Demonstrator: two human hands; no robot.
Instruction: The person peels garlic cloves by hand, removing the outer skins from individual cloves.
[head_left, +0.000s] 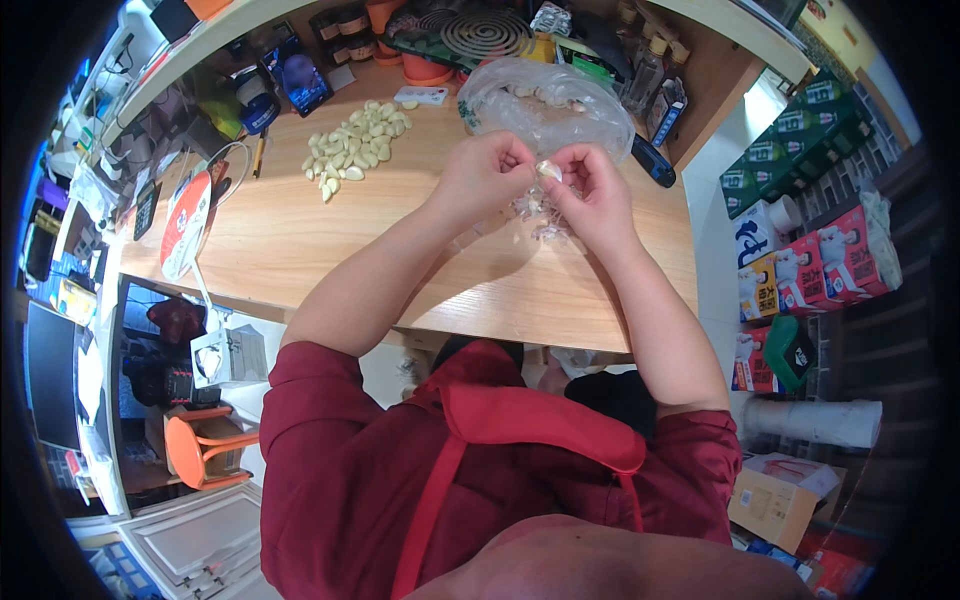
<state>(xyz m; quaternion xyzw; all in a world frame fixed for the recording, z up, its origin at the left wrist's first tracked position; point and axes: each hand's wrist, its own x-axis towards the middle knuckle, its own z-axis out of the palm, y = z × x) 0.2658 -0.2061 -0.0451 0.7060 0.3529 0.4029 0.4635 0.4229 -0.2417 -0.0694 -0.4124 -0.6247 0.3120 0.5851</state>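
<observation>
Between the fingertips of my right hand (589, 184) is a garlic clove (550, 169), pale with some skin about it. My left hand (491, 171) meets it from the other side, thumb and fingers pinched together by the clove; whether they grip a bit of its skin is too small to tell. Below both hands, loose garlic skins (551, 225) are scattered on the wooden desk (510, 292). A clear plastic bag (480, 90) with unpeeled garlic (544, 96) inside lies just beyond the hands. To the left, peeled garlic cloves (356, 142) form a spread-out pile.
A propped phone (298, 77) and a pencil (259, 154) are at the back left, near a red-and-white hand fan (185, 225). Behind the bag sits a mosquito coil (484, 34). A dark blue handled object (652, 160) lies right of it. Stacked boxes (802, 262) stand on the floor at right.
</observation>
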